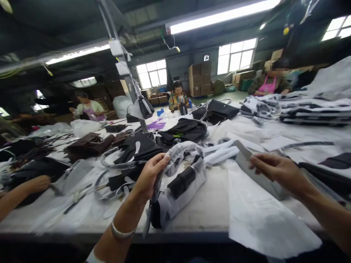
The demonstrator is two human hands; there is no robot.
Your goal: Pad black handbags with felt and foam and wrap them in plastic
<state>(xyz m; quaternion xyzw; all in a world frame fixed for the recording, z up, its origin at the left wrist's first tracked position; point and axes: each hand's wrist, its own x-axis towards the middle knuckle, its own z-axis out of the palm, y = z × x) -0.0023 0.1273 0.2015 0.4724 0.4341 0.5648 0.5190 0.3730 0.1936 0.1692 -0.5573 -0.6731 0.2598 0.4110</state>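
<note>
At the bench's (pixel 211 215) near edge, our left grip (pixel 153 174) holds a partly wrapped black bag (pixel 182 182); toward the bench's right, our right grip (pixel 278 171) pinches a grey sheet (pixel 255 175); mid-bench lies a green-marked dark bag (pixel 189 128), whose contents we cannot see.

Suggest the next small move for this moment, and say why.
Probably bring the right hand inward, carrying the grey sheet toward the partly wrapped black bag. The left hand holds that bag near the front edge of the table, while the right hand pinches the sheet's edge, apart from the bag, so closing that gap seems a sensible small step.
</note>
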